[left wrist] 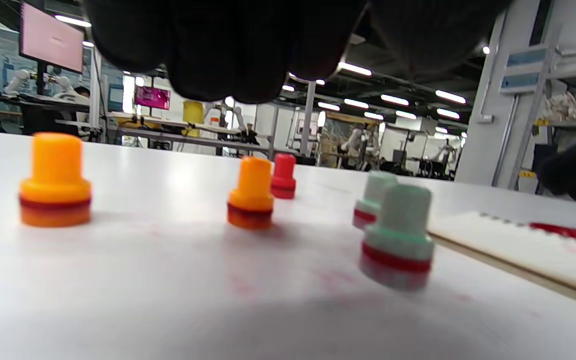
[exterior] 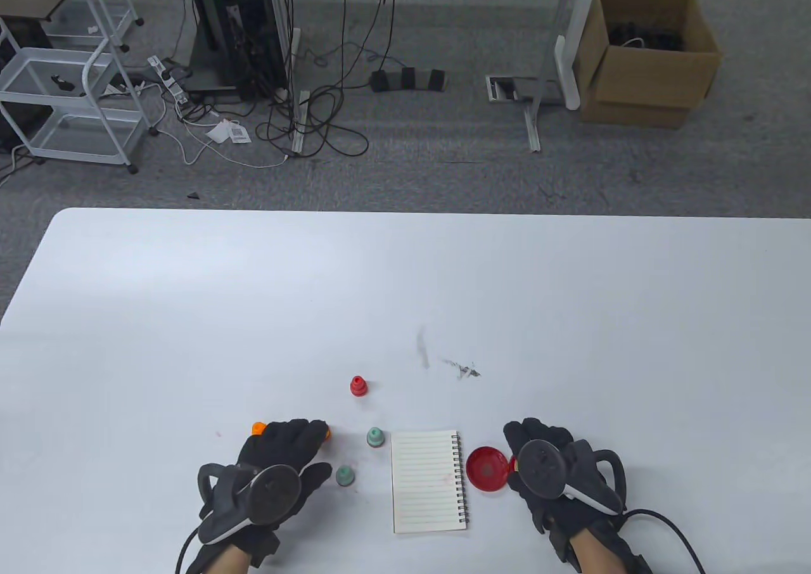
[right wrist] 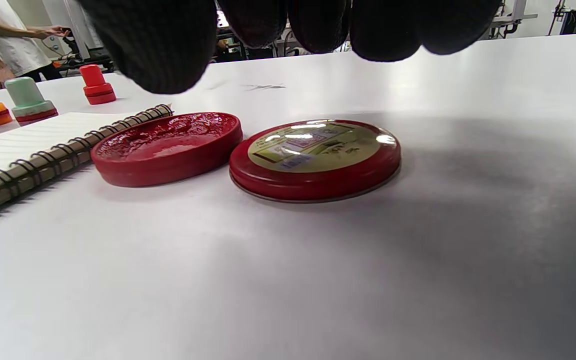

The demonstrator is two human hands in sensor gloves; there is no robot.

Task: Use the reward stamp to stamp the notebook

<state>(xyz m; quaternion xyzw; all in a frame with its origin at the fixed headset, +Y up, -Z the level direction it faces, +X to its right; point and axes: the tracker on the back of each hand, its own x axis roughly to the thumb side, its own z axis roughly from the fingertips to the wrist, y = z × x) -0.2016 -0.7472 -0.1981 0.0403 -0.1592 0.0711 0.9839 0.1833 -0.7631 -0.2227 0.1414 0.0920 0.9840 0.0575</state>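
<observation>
A spiral notebook [exterior: 427,480] lies open on the white table, lined page up. To its right is an open red ink pad [exterior: 486,468]; its lid [right wrist: 315,157] lies beside it under my right hand. A red stamp [exterior: 358,386], two green stamps [exterior: 375,436] [exterior: 344,475] and two orange stamps [left wrist: 55,182] [left wrist: 251,195] stand left of the notebook. My left hand [exterior: 288,447] hovers over the orange stamps, empty. My right hand [exterior: 538,447] hovers over the lid, empty. The ink pad [right wrist: 168,145] and notebook [right wrist: 28,145] also show in the right wrist view.
Grey smudge marks [exterior: 459,367] are on the table beyond the notebook. The table's far edge [exterior: 405,211] borders a floor with cables, a cart and a cardboard box [exterior: 646,48]. Glove cables trail off the near edge.
</observation>
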